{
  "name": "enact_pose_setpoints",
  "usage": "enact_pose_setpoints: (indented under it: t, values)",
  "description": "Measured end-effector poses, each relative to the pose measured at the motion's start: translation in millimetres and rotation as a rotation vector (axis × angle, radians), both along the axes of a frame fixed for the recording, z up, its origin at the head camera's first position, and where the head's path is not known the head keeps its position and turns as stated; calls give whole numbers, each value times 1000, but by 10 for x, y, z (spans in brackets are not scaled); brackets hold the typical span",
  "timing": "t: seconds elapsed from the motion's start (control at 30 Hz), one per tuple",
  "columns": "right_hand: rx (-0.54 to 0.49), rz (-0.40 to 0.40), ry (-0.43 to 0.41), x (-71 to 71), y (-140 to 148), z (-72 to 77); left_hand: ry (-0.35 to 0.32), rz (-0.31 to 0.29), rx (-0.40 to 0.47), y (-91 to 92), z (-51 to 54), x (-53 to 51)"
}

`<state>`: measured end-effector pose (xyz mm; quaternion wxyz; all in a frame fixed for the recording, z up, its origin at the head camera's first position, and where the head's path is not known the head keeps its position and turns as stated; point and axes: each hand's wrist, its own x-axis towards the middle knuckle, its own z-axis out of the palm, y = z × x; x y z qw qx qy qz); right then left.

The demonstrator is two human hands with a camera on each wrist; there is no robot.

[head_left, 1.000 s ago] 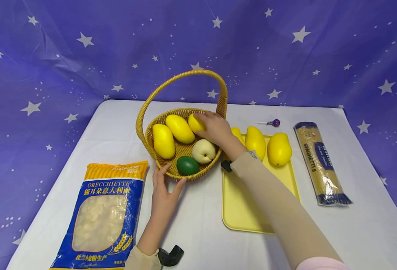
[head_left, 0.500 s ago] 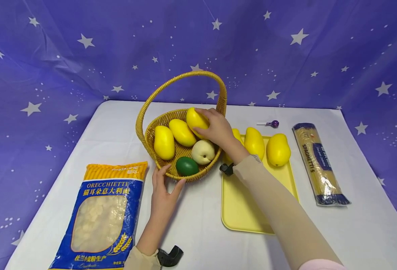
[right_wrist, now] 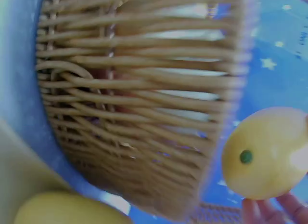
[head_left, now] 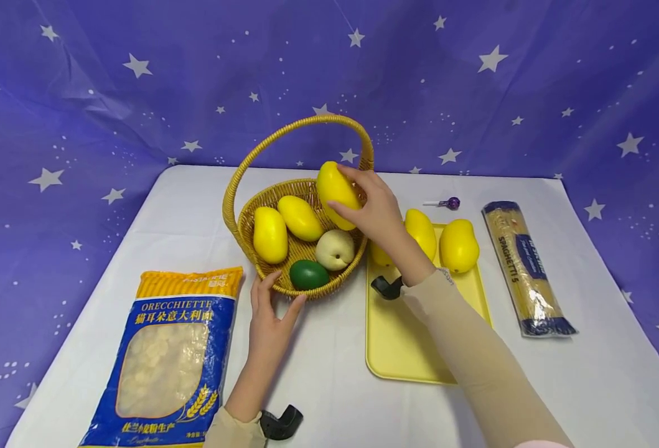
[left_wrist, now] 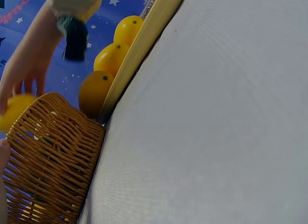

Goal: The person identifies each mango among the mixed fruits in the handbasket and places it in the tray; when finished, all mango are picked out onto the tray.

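Observation:
In the head view the right hand (head_left: 378, 208) grips a yellow mango (head_left: 337, 191) over the right back part of the wicker basket (head_left: 242, 233). The right wrist view shows that mango (right_wrist: 264, 154) beyond the basket's woven side (right_wrist: 144, 89), fingertips beneath it. The left hand (head_left: 270, 330) rests at the basket's front rim, thumb and fingers spread. Inside the basket lie two more mangoes (head_left: 270, 235) (head_left: 299, 218), a pale peach-like fruit (head_left: 335, 249) and a dark green oval fruit (head_left: 309, 274).
Right of the basket, a yellow tray (head_left: 407, 342) holds several mangoes (head_left: 459, 246), one partly behind the right arm. A lollipop (head_left: 451, 203) lies behind it, a spaghetti pack (head_left: 528, 270) at the right. The orecchiette bag (head_left: 163, 367) lies at the left.
The right hand has raised the mango from the basket's back right, bringing it up and slightly right. The left hand has stayed at the front rim.

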<state>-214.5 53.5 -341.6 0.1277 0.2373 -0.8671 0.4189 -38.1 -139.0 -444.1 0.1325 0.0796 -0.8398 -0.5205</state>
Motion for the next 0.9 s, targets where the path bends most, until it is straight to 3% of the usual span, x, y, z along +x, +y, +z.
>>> enact_pose_setpoints:
  t: [0.2,0.33,0.67,0.9]
  values:
    - [-44,-120,-59,333,393,100,14,-8,-13,-2,20,-4]
    - [-53,-185,-139,536,620,71,4,-9,-7,-5,32,-1]
    - [44,-204,-308,1043,861,-277,1,-11,3,-1,9,-7]
    - [177,-216,-378,1221,818,-429,5,-18,4,-5,1,-1]
